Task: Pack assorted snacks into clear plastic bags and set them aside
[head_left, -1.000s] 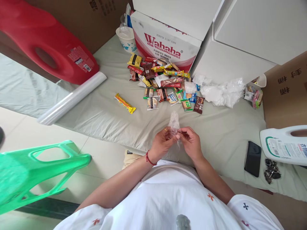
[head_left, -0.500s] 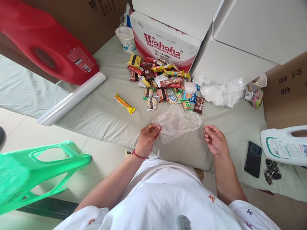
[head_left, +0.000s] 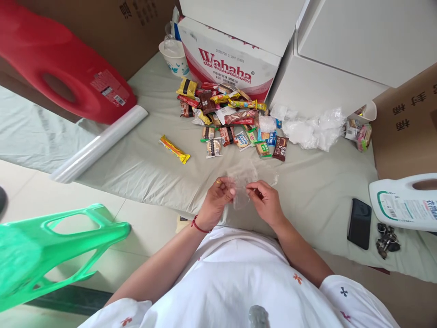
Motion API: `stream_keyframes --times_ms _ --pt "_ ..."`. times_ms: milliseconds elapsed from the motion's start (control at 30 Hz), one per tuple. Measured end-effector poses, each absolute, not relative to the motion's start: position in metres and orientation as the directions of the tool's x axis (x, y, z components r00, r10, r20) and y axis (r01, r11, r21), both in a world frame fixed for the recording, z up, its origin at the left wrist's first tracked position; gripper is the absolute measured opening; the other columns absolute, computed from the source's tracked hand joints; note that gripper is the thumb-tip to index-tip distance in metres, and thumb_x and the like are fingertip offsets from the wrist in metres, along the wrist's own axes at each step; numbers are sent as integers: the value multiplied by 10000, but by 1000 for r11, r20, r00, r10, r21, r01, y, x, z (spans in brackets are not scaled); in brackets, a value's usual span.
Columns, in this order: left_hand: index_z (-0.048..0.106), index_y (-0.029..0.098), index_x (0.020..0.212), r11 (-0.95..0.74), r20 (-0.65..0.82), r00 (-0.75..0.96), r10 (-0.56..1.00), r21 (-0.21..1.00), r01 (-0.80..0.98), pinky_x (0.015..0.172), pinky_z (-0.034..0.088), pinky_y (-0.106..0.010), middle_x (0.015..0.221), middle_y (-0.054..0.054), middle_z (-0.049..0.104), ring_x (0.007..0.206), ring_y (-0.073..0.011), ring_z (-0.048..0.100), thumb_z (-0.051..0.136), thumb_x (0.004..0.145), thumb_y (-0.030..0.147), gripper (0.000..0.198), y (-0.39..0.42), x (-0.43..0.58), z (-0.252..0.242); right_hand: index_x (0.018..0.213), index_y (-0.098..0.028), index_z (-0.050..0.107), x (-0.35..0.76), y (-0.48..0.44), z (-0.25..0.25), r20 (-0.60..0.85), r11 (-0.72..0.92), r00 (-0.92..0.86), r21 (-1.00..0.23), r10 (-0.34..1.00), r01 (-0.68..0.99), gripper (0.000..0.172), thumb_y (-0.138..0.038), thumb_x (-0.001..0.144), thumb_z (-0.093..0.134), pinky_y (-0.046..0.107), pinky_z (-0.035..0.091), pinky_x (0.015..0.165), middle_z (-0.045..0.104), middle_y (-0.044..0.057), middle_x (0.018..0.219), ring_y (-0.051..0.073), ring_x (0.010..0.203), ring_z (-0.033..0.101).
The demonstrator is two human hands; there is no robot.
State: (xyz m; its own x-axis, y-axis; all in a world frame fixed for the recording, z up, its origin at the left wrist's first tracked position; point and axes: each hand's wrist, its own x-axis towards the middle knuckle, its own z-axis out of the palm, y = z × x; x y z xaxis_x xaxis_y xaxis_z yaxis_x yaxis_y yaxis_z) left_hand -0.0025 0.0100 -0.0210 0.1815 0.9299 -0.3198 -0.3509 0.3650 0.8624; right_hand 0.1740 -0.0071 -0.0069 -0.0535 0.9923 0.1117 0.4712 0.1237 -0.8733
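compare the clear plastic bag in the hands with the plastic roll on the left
The clear plastic bag is loose and creased; the plastic roll is wound into a smooth cylinder. The bag is held between the left hand and right hand; the roll lies on the pale green sheet. The bag is see-through; the roll looks whitish. Both have a shiny surface.

Probably a room in a home: a large red plastic jug, a white plastic laundry bottle and a black phone [head_left: 359,223] share a pale green cloth [head_left: 143,150], near a bright green plastic stool [head_left: 51,241].
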Motion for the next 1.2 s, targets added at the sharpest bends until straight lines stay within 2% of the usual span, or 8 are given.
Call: stream_keyframes --times_ms 67,300,533,667,800,900,1067,1200 --pt "628 197 1089 394 -337 226 914 871 -294 639 444 -231 943 -13 664 735 -108 570 935 586 465 647 6 -2 -22 946 -219 722 176 -4 -10 85 84 -17 -905 996 418 138 -301 963 613 257 475 645 653 11 823 122 668 561" --pt "637 175 805 400 -393 82 916 883 -246 535 319 -219 670 45 573 574 -70 441 857 668 454 380 9 -8 -30 937 -225 727 199 -4 -9 -193 -195 176 -981 965 -3 241 -443 840 762 201 319 416 569 -34 704 74 507 405" --pt "586 188 828 420 -437 29 899 843 -335 481 243 -215 637 48 541 505 -62 388 851 638 427 404 31 -43 -29 867 -219 701 248 -15 -9 -269 -183 378 -951 886 -248 305 -398 698 881 160 281 406 613 -24 751 49 517 394" --pt "579 195 927 258 -259 -285 923 965 -39 555 364 -237 861 -4 594 657 -109 490 828 626 351 421 48 -53 -27 905 -227 681 247 -33 -8 -133 -99 404 -990 905 -104 229 -414 827 788 190 280 407 703 18 934 42 487 361" --pt "583 203 983 -11 175 -382 908 919 394 672 425 -273 1007 -28 587 744 -125 500 770 757 315 314 39 -42 -6 984 -253 693 217 -50 -3 187 102 191 -917 964 386 83 -314 962 640 266 487 571 690 75 1291 101 644 587" --pt "599 203 943 -57 76 -46 996 946 318 666 432 -278 864 -21 589 716 -138 523 590 944 452 250 19 -18 11 1072 -264 713 189 -55 -3 271 274 -105 -719 957 638 175 -237 995 557 339 581 817 663 92 1385 203 991 719" --pt "570 195 1270 -41 -9 127 992 924 381 789 495 -346 1232 -127 616 1068 -267 618 793 736 543 675 9 22 5 1309 -252 669 161 -56 -21 172 395 -361 -523 917 755 367 -189 1000 480 340 609 814 708 102 1321 234 1068 730" --pt "668 211 957 79 -167 137 976 866 494 673 426 -307 801 -32 673 740 -199 620 665 857 365 184 21 24 -11 1173 -240 725 169 -59 -18 59 357 -411 -617 910 702 271 -201 992 527 332 597 805 714 93 1302 213 975 737"
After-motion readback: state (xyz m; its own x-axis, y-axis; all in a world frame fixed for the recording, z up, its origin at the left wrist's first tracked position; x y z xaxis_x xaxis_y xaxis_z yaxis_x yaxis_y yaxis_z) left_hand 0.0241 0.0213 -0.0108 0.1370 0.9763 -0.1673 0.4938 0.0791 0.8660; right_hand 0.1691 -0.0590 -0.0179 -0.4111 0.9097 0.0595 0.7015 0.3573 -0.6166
